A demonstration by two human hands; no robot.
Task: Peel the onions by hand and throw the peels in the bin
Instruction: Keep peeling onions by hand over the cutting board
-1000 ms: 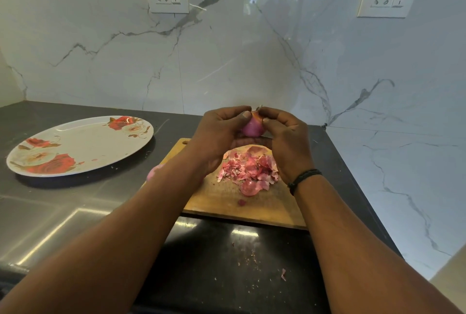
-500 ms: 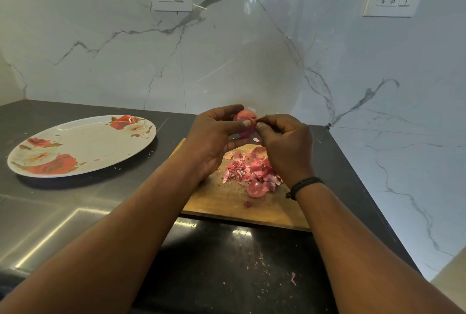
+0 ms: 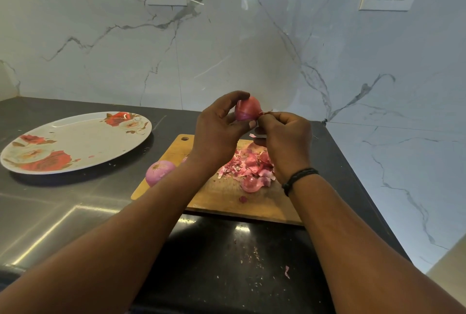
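A small pink-red onion [image 3: 246,109] is held up above the wooden cutting board [image 3: 222,195], gripped by the curled fingers and thumb of the left hand [image 3: 217,132]. A thin strip of papery skin [image 3: 265,112] at the onion's right end is pinched by the right hand [image 3: 285,140], which has a black braided wristband [image 3: 298,179] on it. A heap of pink onion peels [image 3: 248,167] is piled on the board under the hands, and a second purple onion [image 3: 159,172] is parked at the board's left edge. A white oval plate with red roses [image 3: 73,140] is sat further left on the dark countertop [image 3: 63,217].
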